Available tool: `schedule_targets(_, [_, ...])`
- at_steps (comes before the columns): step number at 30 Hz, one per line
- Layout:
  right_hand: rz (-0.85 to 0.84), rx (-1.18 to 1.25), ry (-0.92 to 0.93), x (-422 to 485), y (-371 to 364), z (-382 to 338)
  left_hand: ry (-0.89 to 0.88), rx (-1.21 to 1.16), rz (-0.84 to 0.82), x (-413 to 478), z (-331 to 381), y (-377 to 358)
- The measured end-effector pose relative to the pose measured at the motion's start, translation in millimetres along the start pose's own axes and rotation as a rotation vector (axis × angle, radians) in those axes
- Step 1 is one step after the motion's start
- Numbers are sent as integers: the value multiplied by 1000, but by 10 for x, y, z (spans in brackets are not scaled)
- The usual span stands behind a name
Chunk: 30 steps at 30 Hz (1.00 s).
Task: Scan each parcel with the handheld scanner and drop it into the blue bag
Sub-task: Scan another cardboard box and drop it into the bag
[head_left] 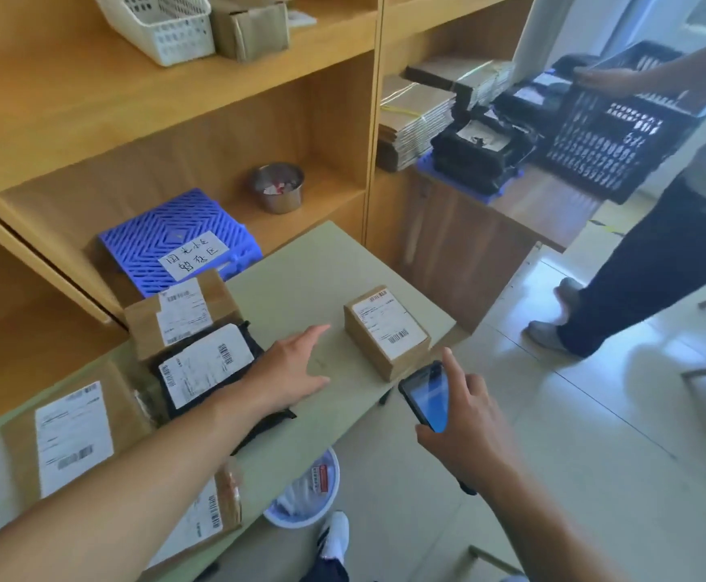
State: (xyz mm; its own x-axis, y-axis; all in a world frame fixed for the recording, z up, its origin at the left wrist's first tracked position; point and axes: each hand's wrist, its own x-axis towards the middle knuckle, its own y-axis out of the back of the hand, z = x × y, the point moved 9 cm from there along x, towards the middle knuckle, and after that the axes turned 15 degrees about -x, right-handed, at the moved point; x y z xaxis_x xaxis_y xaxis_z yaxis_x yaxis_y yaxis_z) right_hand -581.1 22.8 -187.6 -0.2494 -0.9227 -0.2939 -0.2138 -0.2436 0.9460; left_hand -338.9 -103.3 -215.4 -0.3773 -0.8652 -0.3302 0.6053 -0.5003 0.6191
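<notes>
Count: five labelled parcels on the table, one handheld scanner, your two hands. Parcels: a small brown box (387,331) alone toward the table's right end; a larger brown box (183,312) at 10 o'clock from your left hand; a black pouch (206,371) touching it, partly under your left wrist; a big brown mailer (74,430) at 8 o'clock; a taped brown parcel (212,514) at the near edge, mostly hidden by your forearm. Your left hand (288,371) is flat, palm down, fingers straight, holding nothing; the small brown box sits at 1 o'clock from it, near the fingertips but apart. Your right hand (469,422) grips the scanner (425,396), screen lit blue, index finger raised; the small box lies at 11 o'clock from the scanner, just beside it. Surface: pale green table (301,266) against wooden shelving (175,132). Shelves carry one blue slatted crate (179,241) with a handwritten label, one metal bowl (278,189), one white basket (162,23) and stacks of flat cardboard (418,115). One round basin (305,493) stands on the tiled floor (553,455) under the table. At 2 o'clock a second person (658,266) holds a black crate (611,132).
</notes>
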Motion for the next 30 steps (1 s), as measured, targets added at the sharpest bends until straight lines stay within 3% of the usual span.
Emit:
schedule_targets(5, [-91,11,-61,459,-251,195,-155,139,-92,1084,116,-120])
schedule_targets(8, [-120,23,-71,722,-358,232,-301,336,-174,1585,182,-237])
schedule_targets(13, [-135,34,-67,1064,-502,190,-476,819,-448,2096,194,-646])
schedule_targets(17, [-134,39,-60,1166,-582,161,-600,1022,-606,2351,216,-988])
schedule_targets(23, [-118,75,-79,1141,-619,222,-622,1066,-672,2510,270,-1190])
schedule_targets(30, [-102,53,-72,1056,-492,275,-623,1025,-618,2315,387,-957])
